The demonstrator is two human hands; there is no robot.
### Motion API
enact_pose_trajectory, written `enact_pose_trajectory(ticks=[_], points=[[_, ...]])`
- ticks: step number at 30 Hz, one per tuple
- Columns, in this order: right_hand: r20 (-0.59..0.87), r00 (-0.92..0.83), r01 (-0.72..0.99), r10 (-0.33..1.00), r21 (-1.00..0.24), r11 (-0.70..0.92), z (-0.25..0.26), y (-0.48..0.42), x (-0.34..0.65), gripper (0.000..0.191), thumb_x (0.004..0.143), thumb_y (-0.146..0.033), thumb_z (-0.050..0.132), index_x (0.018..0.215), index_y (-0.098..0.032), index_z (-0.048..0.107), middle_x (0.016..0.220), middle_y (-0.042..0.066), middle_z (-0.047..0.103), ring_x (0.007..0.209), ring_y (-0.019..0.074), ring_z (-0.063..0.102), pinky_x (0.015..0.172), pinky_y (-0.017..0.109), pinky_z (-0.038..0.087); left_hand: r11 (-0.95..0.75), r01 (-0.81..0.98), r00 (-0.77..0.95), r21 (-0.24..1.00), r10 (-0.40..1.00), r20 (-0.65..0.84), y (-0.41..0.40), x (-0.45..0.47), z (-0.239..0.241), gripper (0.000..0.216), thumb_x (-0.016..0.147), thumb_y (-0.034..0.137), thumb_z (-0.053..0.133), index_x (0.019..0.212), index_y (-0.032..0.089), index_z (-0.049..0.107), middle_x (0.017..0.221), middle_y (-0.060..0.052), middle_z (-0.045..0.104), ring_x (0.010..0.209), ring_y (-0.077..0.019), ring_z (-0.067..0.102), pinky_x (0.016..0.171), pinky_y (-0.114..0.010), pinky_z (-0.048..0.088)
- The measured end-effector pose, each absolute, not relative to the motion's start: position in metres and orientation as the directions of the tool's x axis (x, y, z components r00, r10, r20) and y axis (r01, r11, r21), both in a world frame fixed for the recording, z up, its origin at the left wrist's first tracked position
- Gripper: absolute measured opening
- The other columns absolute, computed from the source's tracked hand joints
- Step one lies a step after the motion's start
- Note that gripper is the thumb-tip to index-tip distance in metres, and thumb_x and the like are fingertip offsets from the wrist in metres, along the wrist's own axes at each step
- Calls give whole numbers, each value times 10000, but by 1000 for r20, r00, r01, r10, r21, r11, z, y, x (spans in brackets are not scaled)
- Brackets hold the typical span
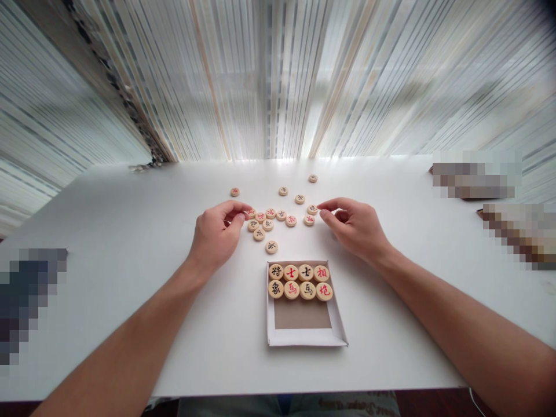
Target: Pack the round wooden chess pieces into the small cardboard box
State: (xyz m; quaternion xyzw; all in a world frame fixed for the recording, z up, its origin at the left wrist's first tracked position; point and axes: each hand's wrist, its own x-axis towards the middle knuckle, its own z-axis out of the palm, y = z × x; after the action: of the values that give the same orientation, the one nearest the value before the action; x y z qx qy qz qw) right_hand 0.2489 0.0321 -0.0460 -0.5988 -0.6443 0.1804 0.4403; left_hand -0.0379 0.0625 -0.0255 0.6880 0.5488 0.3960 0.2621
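My left hand (220,231) is at the left end of a loose group of round wooden Chinese chess pieces. Its index finger and thumb are slightly apart at the edge of a red-marked chess piece (251,214), which they seem to touch. On the other side, my right hand (354,225) has thumb and index finger apart beside a black-marked chess piece (312,209). A red-marked chess piece (308,220) lies just below that one. Closer to me stands a shallow white box (304,337), with two rows of chess pieces (291,290) filling its far half, characters facing up.
Several loose pieces lie farther back, among them a red-marked piece (235,191) and a black-marked piece (313,178). A striped curtain (243,81) hangs behind the white table (130,231). Blurred-out objects lie at the left (30,295) and right (473,179) sides.
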Motion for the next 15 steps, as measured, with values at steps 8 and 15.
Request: enact_pose_trajectory(ticks=[8,15], points=[[370,96,626,924,-744,233,-47,32,250,225,927,-365,680,967,-186,810,842,82,806,534,156,588,477,289,406,-240,573,56,784,966,254,70,-44,-27,258,888,247,609,1021,188,822,960,-89,847,889,-254,783,855,-369,577],[385,95,644,918,-727,239,-47,34,252,221,929,-335,672,985,-179,819,915,83,813,543,142,571,514,298,422,-232,635,83,737,969,233,69,-43,-28,267,895,256,603,999,220,846,1022,-68,859,869,-243,763,800,-348,548]])
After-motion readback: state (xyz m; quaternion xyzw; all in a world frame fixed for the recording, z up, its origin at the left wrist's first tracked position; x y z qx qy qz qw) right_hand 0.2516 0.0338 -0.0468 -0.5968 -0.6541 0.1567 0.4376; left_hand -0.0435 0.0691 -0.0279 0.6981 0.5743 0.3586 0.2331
